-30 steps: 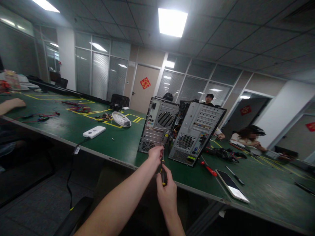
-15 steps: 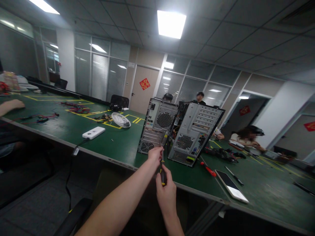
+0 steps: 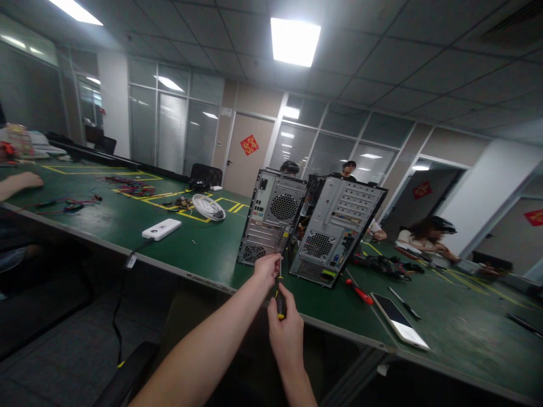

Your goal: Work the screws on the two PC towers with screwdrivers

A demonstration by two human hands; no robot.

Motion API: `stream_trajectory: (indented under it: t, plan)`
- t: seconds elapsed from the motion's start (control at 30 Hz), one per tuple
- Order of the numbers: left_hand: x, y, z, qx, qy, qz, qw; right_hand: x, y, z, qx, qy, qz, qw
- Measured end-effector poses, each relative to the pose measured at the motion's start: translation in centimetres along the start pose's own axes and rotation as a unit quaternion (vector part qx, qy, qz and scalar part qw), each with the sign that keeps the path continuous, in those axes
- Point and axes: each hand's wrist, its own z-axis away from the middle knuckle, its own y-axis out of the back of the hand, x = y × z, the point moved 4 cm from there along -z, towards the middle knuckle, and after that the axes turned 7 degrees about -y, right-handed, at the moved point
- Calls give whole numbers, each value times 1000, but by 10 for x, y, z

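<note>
Two computer tower cases (image 3: 271, 217) (image 3: 339, 226) stand side by side on the green table, their metal backs toward me. My right hand (image 3: 287, 319) is closed round the black and yellow handle of a screwdriver (image 3: 280, 302), its shaft pointing up at the lower right corner of the left case. At the shaft's far end, my left hand (image 3: 268, 267) has its fingers pinched together, close against that case. The screwdriver's tip and any screw there are too small to make out.
Right of the cases lie a red-handled tool (image 3: 360, 291), a phone (image 3: 399, 321), a pen (image 3: 404, 303) and black cables (image 3: 390, 265). On the left are a white power bank (image 3: 162, 229), a white round cover (image 3: 208, 207) and loose wires (image 3: 131, 185). Other people sit around.
Both hands and the screwdriver stay almost in the same place. Behind the right case, a person's head has shifted slightly to the right.
</note>
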Motion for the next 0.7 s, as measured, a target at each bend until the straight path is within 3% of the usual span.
stream_trajectory:
  t: [0.7]
  plan:
    - [-3, -3, -3, 4, 45, 4, 999, -3, 3, -2, 4, 14, -2, 1000]
